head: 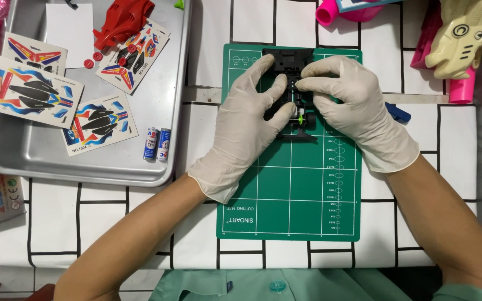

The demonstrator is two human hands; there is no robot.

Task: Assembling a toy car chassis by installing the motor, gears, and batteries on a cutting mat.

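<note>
A black toy-car chassis [289,62] with green parts lies on a green cutting mat [291,189]. My left hand [251,120], in a white glove, grips the chassis from the left side. My right hand [352,103], also gloved, pinches a small part at the top of the chassis with its fingertips. Much of the chassis is hidden under both hands.
A metal tray [34,161] at the left holds several sticker sheets [29,92], a red car body shell [124,19], small red wheels and two batteries [157,144]. A cream toy [467,36] and pink items lie at the top right. A box sits at the left edge.
</note>
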